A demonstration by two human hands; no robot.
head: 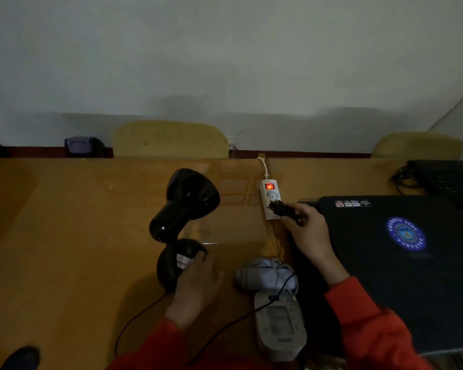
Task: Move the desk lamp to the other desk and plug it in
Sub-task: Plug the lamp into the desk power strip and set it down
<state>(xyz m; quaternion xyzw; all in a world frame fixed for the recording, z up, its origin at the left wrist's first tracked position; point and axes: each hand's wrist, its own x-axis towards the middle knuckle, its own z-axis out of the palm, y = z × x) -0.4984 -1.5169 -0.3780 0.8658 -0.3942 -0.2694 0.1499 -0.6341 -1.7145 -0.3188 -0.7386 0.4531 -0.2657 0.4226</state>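
Observation:
A black desk lamp (183, 206) stands on the wooden desk (72, 222), its shade tilted up and away from me. My left hand (197, 287) rests against the lamp's round base (175, 259). My right hand (306, 231) grips the lamp's black plug (278, 208), whose tip is at the lower socket of a white power strip (271, 201). The strip's red switch (269, 186) glows. The black cord (225, 324) trails from the base, loops near me and runs over to the plug.
A grey blood pressure monitor (280, 324) and its rolled cuff (265, 275) lie between my arms. A closed black laptop (401, 263) with a blue round sticker sits at right. A keyboard (447, 180) lies far right. Two chair backs (169, 140) stand behind the desk.

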